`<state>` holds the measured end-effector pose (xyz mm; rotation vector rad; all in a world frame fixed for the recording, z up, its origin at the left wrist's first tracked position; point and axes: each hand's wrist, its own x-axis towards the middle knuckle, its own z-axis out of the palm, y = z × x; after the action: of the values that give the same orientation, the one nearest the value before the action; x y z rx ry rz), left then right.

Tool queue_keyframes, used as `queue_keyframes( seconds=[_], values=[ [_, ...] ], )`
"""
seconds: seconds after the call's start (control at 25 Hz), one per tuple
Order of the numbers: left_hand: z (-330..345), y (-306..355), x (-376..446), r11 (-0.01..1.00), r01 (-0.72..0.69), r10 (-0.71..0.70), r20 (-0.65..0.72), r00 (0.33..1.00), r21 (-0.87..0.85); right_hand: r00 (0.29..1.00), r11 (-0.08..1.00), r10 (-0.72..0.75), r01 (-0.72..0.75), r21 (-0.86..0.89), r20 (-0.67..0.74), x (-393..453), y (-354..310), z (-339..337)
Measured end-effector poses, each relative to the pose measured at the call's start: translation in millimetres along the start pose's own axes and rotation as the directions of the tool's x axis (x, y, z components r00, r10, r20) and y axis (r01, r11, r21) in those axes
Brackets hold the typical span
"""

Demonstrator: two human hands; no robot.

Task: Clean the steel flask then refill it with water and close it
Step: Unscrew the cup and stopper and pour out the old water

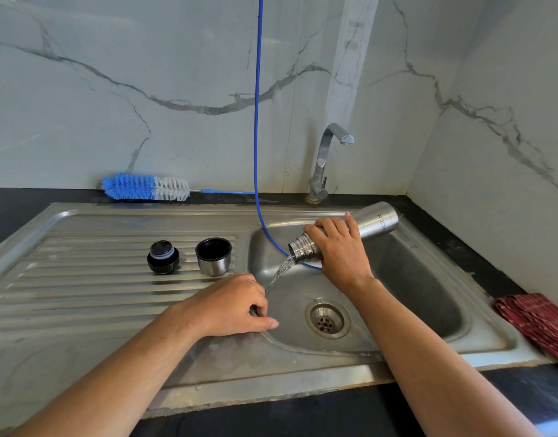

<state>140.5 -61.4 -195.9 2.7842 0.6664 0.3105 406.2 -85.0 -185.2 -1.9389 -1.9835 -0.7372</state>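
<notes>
My right hand (339,250) grips the steel flask (375,223) around its neck and holds it tilted, mouth down to the left, over the sink basin (422,279). Water (279,274) streams from the flask's mouth into the basin. My left hand (236,305) rests on the basin's left rim with its fingers loosely curled, holding nothing. On the ribbed drainboard (82,279) stand the black stopper (163,257) and the steel cup lid (213,256), open side up.
A blue-and-white bottle brush (145,187) lies on the counter behind the drainboard. A blue hose (256,121) hangs down the wall into the basin. The tap (326,159) stands behind the basin, with no water running. A red cloth (539,323) lies at the right.
</notes>
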Motion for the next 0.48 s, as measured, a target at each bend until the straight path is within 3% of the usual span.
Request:
queue_keyframes(
  seconds=[0.48],
  values=[
    [-1.1, 2.2, -0.4, 1.0, 0.007, -0.007, 0.006, 1.0, 0.003, 0.998, 0.997, -0.063, 0.062, -0.042, -0.021, 0.0, -6.2, -0.3]
  ],
)
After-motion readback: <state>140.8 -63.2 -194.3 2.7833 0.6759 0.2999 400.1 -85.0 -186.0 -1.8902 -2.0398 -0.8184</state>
